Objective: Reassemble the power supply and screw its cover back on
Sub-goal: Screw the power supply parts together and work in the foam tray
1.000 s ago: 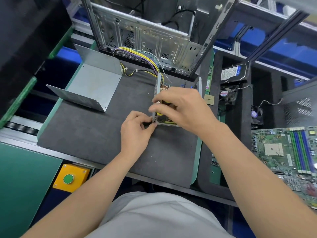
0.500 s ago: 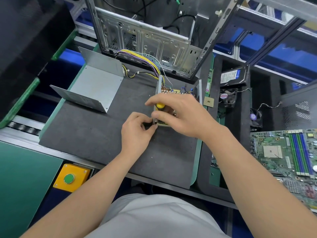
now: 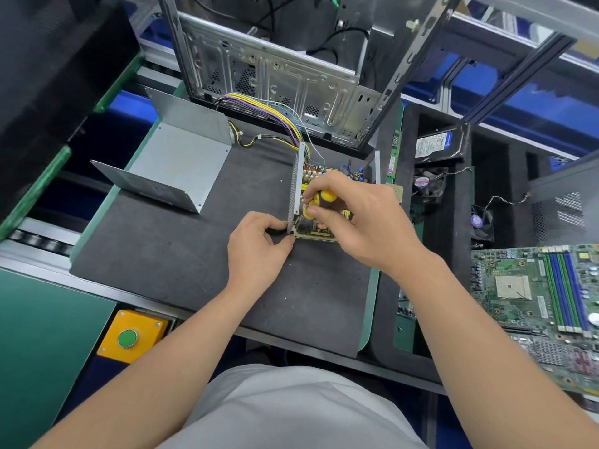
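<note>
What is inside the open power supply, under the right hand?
A circuit board with small components lies inside the power supply. The right hand, gripping a yellow-black screwdriver, covers the board's middle. The screwdriver tip is hidden.

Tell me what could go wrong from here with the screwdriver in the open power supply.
1. The right hand grips the screwdriver over the bare board of the power supply; a slip might gouge components.
2. The left hand pinches its near corner, close to the tool, so a slip may jab those fingers.
</note>
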